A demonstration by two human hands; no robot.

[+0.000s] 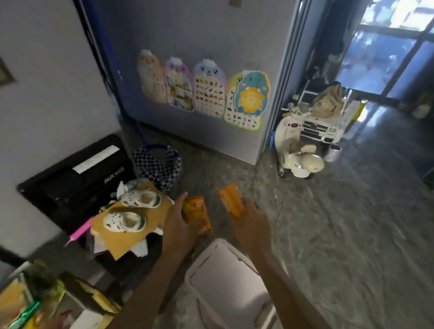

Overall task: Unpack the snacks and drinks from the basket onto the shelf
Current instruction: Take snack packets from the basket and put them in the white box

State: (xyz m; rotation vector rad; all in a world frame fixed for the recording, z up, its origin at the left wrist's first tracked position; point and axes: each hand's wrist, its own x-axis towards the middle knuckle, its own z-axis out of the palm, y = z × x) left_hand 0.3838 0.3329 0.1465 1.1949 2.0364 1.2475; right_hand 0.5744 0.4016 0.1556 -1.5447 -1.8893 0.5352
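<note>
My left hand (177, 223) grips an orange snack packet (197, 213), held up in the middle of the view. My right hand (250, 216) holds a second orange snack packet (231, 201) a short way to the right of the first. Both packets hang in the air above a white plastic basket (226, 283) that sits below my forearms. At the bottom left lie several more snack packs (21, 309) in yellow and green wrappers on a low surface. The picture is blurred by motion.
A black case (82, 180) stands left, with cardboard (129, 232) carrying two small white shoes (133, 212). A checkered bag (159, 167) rests by the wall. White toy scooter (297, 155) and toy car (319, 130) stand right, on a dark marble floor.
</note>
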